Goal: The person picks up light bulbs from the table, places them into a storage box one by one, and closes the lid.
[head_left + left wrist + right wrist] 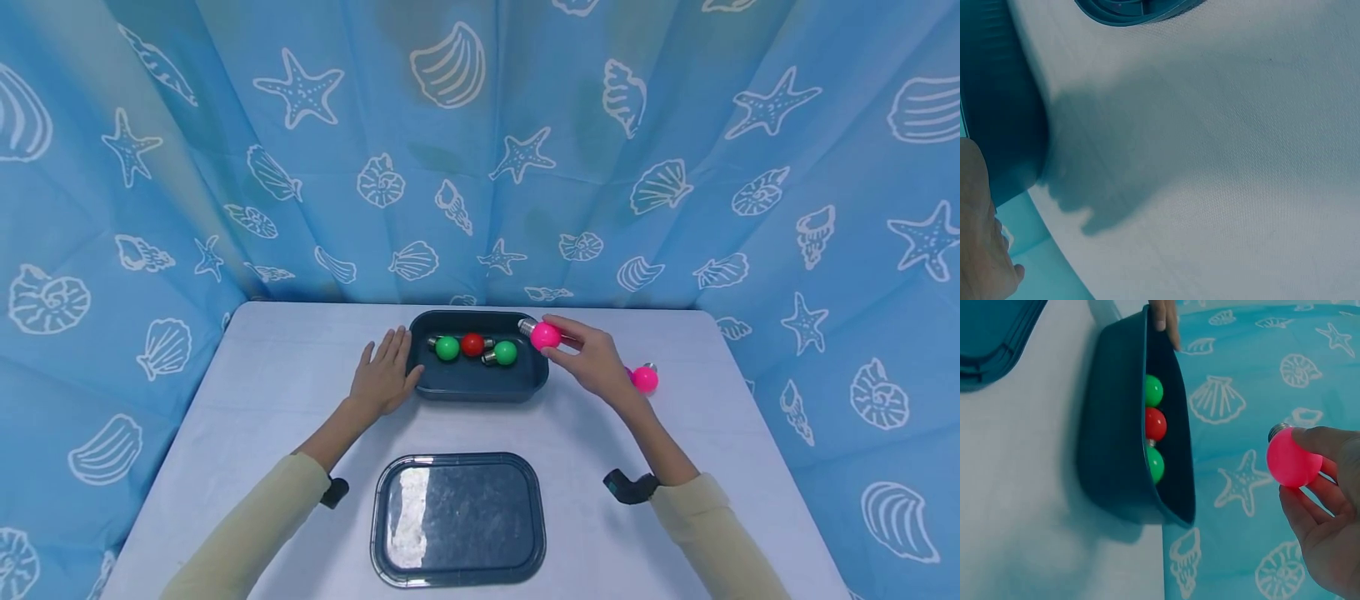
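A pink light bulb point(545, 336) with a silver screw base is pinched between the thumb and fingers of my right hand point(592, 358), above the right rim of a dark blue box point(480, 390). Inside the box lie a green bulb point(447, 348), a red bulb point(472, 344) and another green bulb point(506, 353). My left hand point(384, 375) has its fingers straight and touches the box's left side. In the right wrist view the pink bulb point(1293, 459) hangs clear of the box point(1116, 425), its base pointing up and left.
A dark blue lid point(459, 521) lies on the white tabletop point(300, 367) in front of the box. Another pink bulb point(645, 379) lies right of the box, with a purple thing partly hidden beside it. A blue curtain point(480, 167) with shell prints hangs behind the table.
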Demonstrator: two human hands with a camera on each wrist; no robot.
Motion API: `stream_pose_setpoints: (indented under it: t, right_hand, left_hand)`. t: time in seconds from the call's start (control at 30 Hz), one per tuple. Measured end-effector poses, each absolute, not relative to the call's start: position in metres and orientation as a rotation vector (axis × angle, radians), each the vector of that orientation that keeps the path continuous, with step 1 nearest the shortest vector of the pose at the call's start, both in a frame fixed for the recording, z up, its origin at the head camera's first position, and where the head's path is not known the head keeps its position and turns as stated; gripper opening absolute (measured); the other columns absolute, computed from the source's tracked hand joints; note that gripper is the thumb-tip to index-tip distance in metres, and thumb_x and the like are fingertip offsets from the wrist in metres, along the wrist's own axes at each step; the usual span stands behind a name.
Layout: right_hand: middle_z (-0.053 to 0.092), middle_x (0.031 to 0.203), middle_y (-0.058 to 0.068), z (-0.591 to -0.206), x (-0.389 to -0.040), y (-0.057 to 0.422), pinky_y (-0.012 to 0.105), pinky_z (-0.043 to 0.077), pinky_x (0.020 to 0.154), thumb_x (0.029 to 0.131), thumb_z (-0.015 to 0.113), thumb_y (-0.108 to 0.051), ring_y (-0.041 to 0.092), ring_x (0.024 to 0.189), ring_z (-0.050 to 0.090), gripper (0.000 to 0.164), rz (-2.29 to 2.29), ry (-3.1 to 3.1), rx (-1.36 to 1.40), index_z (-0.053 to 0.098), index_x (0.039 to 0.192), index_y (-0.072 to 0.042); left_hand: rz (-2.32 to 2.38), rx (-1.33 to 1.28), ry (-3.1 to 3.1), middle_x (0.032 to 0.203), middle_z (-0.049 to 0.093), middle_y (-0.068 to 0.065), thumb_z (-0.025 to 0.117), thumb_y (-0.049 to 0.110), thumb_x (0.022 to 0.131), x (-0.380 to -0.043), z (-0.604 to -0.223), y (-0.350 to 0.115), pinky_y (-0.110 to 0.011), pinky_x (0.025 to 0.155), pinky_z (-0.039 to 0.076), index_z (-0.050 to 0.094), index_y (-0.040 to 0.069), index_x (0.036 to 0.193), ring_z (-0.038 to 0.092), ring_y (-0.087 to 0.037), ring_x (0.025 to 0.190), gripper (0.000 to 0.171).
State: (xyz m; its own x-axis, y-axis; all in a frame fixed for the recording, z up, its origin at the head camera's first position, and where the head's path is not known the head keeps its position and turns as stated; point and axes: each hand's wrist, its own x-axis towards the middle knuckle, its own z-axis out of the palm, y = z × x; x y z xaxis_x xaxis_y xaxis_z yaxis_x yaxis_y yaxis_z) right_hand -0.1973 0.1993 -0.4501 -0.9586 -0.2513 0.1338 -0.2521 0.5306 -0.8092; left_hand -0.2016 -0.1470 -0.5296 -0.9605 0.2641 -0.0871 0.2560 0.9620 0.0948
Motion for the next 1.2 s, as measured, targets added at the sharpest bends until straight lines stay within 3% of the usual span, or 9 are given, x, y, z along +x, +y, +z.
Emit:
stream_pose_setpoints:
  t: [0.4, 0.9, 1.2]
  right_hand:
    - [0.059, 0.136, 0.012, -0.466, -0.217, 0.155, 0.044, 0.051, 0.096, 0.09, 0.075, -0.009, 0.03, 0.124, 0.055, 0.049, 1.45, -2.745, 0.604, 0.061, 0.136, -0.005]
    - [0.062, 0.131, 0.017, -0.507, -0.225, 0.109, 0.037, 0.054, 0.092, 0.09, 0.075, -0.008, 0.031, 0.114, 0.064, 0.046, 1.46, -2.849, 0.692, 0.062, 0.134, -0.002]
    - [0.065, 0.123, 0.014, -0.524, -0.226, 0.093, 0.035, 0.055, 0.089, 0.089, 0.077, -0.012, 0.028, 0.109, 0.064, 0.044, 1.339, -2.902, 0.728, 0.065, 0.132, -0.007]
  left_hand:
    - [0.123, 0.391, 3.012, 0.165, 0.01, -0.017, 0.032, 0.048, 0.107, -0.202, -0.53, -0.148, -0.053, 0.119, 0.011, 0.012, -0.002, 0.158, 0.009, -0.032, 0.151, 0.074]
    - [0.12, 0.394, 3.016, 0.165, 0.01, -0.017, 0.03, 0.047, 0.108, -0.204, -0.533, -0.148, -0.052, 0.12, 0.01, 0.012, -0.002, 0.158, 0.009, -0.031, 0.151, 0.073]
    - [0.095, 0.391, 3.039, 0.165, 0.014, -0.017, 0.033, 0.047, 0.107, -0.204, -0.534, -0.147, -0.052, 0.119, 0.012, 0.015, -0.002, 0.158, 0.013, -0.031, 0.151, 0.073]
